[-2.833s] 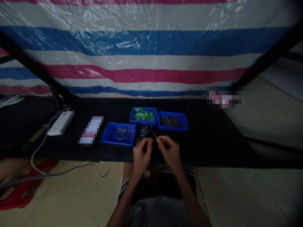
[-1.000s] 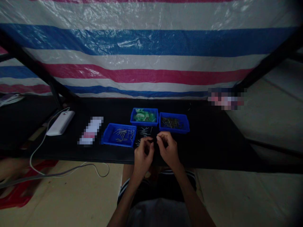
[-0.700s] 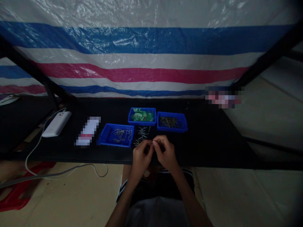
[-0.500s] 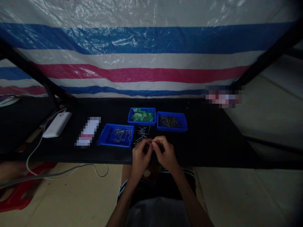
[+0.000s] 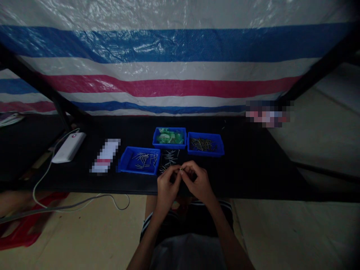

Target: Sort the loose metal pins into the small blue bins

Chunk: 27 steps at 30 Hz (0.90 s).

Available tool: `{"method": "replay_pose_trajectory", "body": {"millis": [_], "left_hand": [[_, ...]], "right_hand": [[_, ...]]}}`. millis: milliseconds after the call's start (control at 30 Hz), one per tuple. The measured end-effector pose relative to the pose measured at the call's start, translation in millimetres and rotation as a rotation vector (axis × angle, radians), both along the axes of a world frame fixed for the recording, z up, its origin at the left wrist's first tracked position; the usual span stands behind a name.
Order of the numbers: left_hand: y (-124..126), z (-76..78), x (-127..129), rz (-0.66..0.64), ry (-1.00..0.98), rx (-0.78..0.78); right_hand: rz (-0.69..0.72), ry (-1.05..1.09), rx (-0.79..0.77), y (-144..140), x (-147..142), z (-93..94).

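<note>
My left hand (image 5: 168, 183) and my right hand (image 5: 200, 180) meet above the table's front edge. Thumbs and forefingers of both are closed in a pinch on a tiny brass-coloured round piece (image 5: 181, 169); its exact kind is too small to tell. Just beyond my left hand lie several loose thin metal pins or screws (image 5: 170, 154) on the black table top. To their left, a blue tray (image 5: 129, 162) holds similar silvery pieces. Farther back, one blue tray (image 5: 168, 146) has green plastic packets (image 5: 171, 138) in it, and another blue tray (image 5: 206, 153) contains many darker, brass-toned screws or pins (image 5: 201, 144).
Left on the black table (image 5: 253, 168) lie a white power bank (image 5: 69, 148) with a cable (image 5: 35, 189) and a blurred-out flat object (image 5: 106, 155). A striped plastic sheet (image 5: 180, 45) hangs behind. A red stool (image 5: 28, 228) stands at lower left, near another person's limb (image 5: 12, 202).
Both hands stay pinched together in nearly the same place. The brass-coloured round piece now shows between the fingertips, where it was hardly visible before. The view has shifted slightly.
</note>
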<state>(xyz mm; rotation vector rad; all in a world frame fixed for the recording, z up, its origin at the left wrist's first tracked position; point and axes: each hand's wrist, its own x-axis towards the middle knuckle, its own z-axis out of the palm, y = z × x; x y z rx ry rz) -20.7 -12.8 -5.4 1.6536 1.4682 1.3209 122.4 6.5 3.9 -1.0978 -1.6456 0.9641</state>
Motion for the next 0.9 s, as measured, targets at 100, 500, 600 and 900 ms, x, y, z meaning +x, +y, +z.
{"method": "replay_pose_trajectory", "body": {"millis": [100, 500, 600, 900], "left_hand": [[-0.6, 2.1, 0.4, 0.001, 0.01, -0.008], [-1.0, 4.5, 1.2, 0.006, -0.028, -0.054], [-1.4, 7.2, 1.6, 0.007, -0.018, -0.059], [-0.8, 4.6, 1.2, 0.011, -0.013, -0.06]], "right_hand": [[-0.002, 0.012, 0.005, -0.2, 0.8, 1.5], [0.002, 0.025, 0.003, -0.1, 1.5, 4.3], [0.002, 0.021, -0.007, -0.9, 1.1, 4.8], [0.001, 0.012, -0.005, 0.0, 1.0, 4.6]]}}
